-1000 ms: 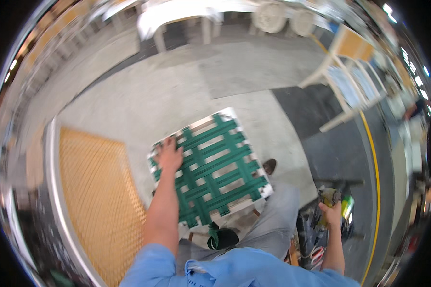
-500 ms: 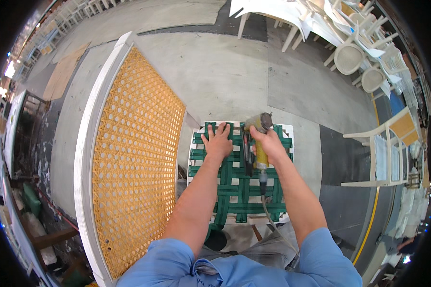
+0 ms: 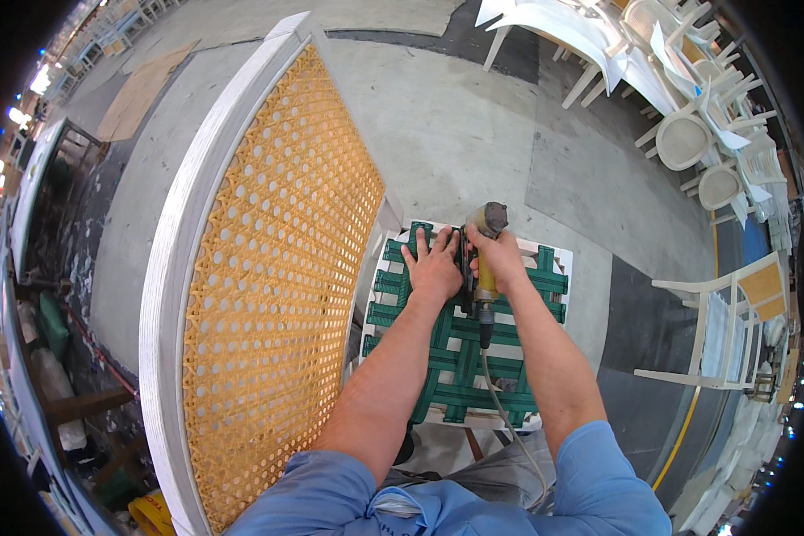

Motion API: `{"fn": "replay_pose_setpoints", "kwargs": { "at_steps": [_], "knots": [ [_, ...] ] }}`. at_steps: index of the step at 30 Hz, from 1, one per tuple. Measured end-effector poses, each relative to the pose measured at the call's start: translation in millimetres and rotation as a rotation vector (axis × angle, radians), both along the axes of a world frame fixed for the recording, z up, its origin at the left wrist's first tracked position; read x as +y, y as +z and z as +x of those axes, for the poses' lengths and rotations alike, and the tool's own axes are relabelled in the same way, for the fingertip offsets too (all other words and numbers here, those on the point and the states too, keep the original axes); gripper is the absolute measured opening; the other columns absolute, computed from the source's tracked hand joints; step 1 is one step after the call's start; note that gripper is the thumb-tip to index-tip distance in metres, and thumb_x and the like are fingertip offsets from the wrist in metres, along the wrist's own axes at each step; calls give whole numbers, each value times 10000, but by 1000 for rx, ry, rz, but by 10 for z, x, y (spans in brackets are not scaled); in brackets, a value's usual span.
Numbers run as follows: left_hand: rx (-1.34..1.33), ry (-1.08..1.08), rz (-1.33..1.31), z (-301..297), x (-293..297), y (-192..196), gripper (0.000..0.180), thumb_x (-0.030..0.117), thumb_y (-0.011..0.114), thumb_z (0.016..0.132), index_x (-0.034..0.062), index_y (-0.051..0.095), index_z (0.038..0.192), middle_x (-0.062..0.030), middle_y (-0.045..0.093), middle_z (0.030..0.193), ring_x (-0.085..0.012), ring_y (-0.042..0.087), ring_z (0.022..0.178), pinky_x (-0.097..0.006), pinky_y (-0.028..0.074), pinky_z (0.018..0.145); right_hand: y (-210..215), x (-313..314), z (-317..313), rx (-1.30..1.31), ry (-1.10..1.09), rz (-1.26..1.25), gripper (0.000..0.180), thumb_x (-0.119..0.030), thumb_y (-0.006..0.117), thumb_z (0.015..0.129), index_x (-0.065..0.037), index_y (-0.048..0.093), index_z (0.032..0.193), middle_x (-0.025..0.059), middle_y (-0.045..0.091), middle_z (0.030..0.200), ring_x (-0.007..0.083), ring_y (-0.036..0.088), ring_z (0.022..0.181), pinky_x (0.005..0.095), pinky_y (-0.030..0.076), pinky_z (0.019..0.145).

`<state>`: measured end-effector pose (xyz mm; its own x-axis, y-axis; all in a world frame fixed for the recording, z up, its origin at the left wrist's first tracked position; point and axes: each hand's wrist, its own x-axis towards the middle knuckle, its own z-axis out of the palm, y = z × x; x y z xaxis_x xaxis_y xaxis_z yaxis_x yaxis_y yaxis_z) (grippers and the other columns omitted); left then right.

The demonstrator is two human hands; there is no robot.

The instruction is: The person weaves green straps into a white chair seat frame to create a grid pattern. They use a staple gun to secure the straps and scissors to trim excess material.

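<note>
In front of me is a chair seat with a white frame [image 3: 556, 257], crossed by woven green webbing straps [image 3: 463, 375]. My left hand [image 3: 436, 273] lies flat on the webbing near the far edge, fingers spread. A yellow pneumatic stapler [image 3: 485, 284] with a dark head is gripped in my right hand [image 3: 504, 263]. Its black magazine stands right beside my left fingertips, over the far part of the seat. Whether its nose touches the strap is hard to see. From the stapler's lower end an air hose [image 3: 500, 402] runs back toward my lap.
Left of the seat rises a tall woven cane panel [image 3: 268, 286] in a white wooden frame [image 3: 171, 259], close to my left forearm. Stacked white chairs [image 3: 683, 138] fill the far right. Another pale chair [image 3: 732, 317] lies nearer on the right. A yellow object [image 3: 150, 514] sits at lower left.
The stapler in my right hand has come left, up against my left fingertips. My left hand stays flat on the webbing. The whole view has shifted and tilted slightly.
</note>
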<state>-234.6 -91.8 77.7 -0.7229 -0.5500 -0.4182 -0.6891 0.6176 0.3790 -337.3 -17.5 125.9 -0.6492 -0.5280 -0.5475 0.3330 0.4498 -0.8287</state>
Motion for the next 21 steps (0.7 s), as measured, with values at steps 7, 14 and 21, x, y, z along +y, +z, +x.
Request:
{"fn": "replay_pose_setpoints", "kwargs": {
  "at_steps": [7,14,21],
  "knots": [
    [161,35,-54,97,52,10,708,200,583,897,263,315,1550,31,259,1619,-397,136,1505,-663,103,1176,-68,-98,165,128,-23,59,296,-328,707,913,-56,591,926,16,582,735,117,527,489,294,445,429],
    [378,235,-70,640,655,-19,579,164,584,910,192,452,1473,-21,369,1563,-447,244,1455,-670,157,1152,28,88,153,42,-97,-42,309,-342,709,909,-55,595,926,23,600,741,130,541,495,297,459,433],
    [371,82,-149,1210,899,-203,553,300,568,939,212,457,1474,0,306,1600,-415,184,1485,-614,140,1184,56,-78,211,59,-6,-43,310,-350,699,921,-58,598,923,24,614,763,125,537,501,293,460,447]
  ]
}}
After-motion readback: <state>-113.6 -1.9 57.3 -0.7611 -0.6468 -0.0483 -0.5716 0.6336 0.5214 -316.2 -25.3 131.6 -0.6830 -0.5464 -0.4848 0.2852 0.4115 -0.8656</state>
